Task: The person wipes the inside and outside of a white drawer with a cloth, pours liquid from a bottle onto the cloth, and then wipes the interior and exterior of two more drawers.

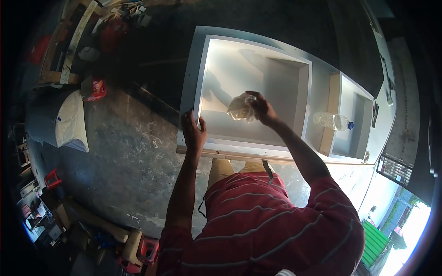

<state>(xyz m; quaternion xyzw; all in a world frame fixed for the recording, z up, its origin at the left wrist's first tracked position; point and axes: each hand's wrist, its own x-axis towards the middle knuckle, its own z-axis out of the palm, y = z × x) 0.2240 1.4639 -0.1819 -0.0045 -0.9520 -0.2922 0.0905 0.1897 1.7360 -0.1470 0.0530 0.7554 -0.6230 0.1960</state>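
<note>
A white open-fronted cabinet lies on its back before me, with a large box section and a smaller one to the right. My right hand is closed on a crumpled, pale, translucent wad, a rag or plastic by its look, over the large section. At the near left corner, my left hand grips the cabinet's rim, thumb toward the inner side and fingers toward the outer side. A clear plastic bottle with a blue cap lies across the divider of the smaller section.
On the left are a pale covered object and a red packet on the concrete floor. Red plastic stools stand at lower left. Timber framing is at upper left. A bright opening with a green panel is at lower right.
</note>
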